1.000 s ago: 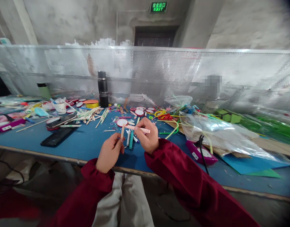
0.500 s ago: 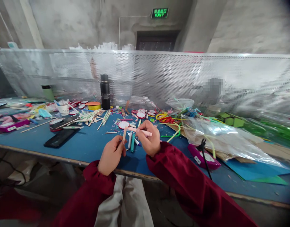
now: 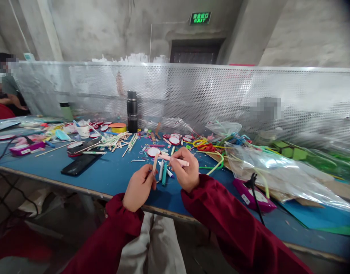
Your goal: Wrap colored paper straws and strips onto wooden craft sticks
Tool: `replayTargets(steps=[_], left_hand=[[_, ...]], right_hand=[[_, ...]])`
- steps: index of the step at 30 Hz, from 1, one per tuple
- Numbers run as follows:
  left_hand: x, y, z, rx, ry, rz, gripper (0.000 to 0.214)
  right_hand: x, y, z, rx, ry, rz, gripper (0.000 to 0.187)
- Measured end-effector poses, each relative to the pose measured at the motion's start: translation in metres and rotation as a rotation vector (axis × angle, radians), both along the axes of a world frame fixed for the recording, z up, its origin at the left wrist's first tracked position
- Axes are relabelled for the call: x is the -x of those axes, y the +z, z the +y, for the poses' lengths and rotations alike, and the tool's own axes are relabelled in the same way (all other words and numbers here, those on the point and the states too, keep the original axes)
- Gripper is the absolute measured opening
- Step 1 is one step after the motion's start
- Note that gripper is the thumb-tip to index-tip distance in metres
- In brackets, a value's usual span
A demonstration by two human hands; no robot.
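Now left hand [image 3: 139,188] pinching flat tan stick [image 3: 155,164]; right hand [image 3: 186,171] gripping pale-pink marker [image 3: 182,161]

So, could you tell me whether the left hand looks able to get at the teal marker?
Probably yes: the teal marker lies uncovered on the blue table near the left hand, though that hand holds a flat stick it may need to shift.

I see by cool, fairly dim light, with the exit sign [image 3: 200,18] glowing green. White glare streaks the clear plastic [image 3: 291,182] to my right; the perforated panel [image 3: 192,87] shines in patches. A soft shadow dulls the tabletop [image 3: 112,177] near my left hand [image 3: 139,186]. My view stretches toward the sides, its upper right corner black, its lower left smeared.
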State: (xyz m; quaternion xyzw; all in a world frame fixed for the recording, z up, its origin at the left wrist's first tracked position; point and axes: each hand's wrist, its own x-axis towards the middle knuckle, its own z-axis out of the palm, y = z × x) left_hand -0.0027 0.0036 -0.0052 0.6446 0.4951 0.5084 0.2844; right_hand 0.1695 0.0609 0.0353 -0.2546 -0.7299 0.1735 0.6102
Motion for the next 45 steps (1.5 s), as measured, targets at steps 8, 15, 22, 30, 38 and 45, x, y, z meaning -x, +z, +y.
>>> replayTargets(steps=[8, 15, 22, 30, 38, 45], left_hand=[[0.0010, 0.0000, 0.0006, 0.003, 0.010, 0.016, 0.025], [0.0015, -0.0005, 0.0007, 0.013, 0.004, 0.013, 0.024], [0.0022, -0.0006, 0.0007, 0.002, 0.008, 0.032, 0.025], [0.0022, -0.0001, -0.0006, -0.001, 0.003, 0.047, 0.024], [0.0023, 0.0007, 0.0006, -0.009, 0.013, 0.065, 0.026], [0.0027, 0.0011, -0.0004, -0.024, 0.013, 0.066, 0.023]], right_hand=[[0.0008, 0.0036, -0.0039, -0.005, 0.001, -0.009, 0.016], [0.0006, 0.0042, -0.0043, -0.034, -0.019, -0.013, 0.017], [0.0002, 0.0024, -0.0017, 0.000, 0.005, -0.019, 0.017], [-0.0009, 0.0030, -0.0019, -0.016, -0.005, -0.047, 0.016], [-0.0007, 0.0021, -0.0011, -0.011, -0.002, -0.045, 0.016], [-0.0004, 0.0018, -0.0011, -0.002, 0.000, -0.029, 0.015]])
